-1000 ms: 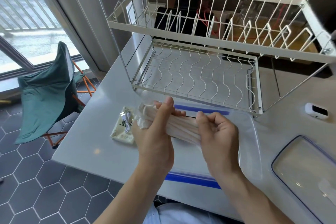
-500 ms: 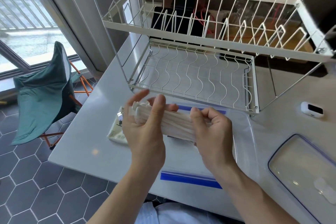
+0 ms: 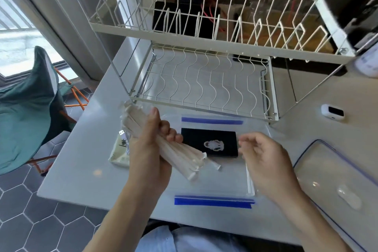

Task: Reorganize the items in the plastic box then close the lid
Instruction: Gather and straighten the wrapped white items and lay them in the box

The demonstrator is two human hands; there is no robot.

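A: Where does the bundle sit against the box right now?

B: Your left hand (image 3: 152, 141) has a grip clenched round the bundle of white paper-wrapped sticks (image 3: 173, 149). Its long axis runs on a slant, upper end out over the worktop's (image 3: 67, 170) left side, lower end pointing down into the clear plastic box with blue tape strips (image 3: 212, 202). That lower end hangs just above the box floor, near the box's left edge.

A: And my other hand?

B: Your right hand (image 3: 263, 161) is released, fingers loosely curled and grasping nothing, above the box's right side, beside the flat black rectangular item (image 3: 208, 136) lying inside.

A: So which hand does the laying?

B: The left, I'd judge. Turn the bundle so it lies along the box's near edge, in front of the black item. The clear lid with the blue rim (image 3: 335, 180) waits at the worktop's right edge, nearer your right hand.
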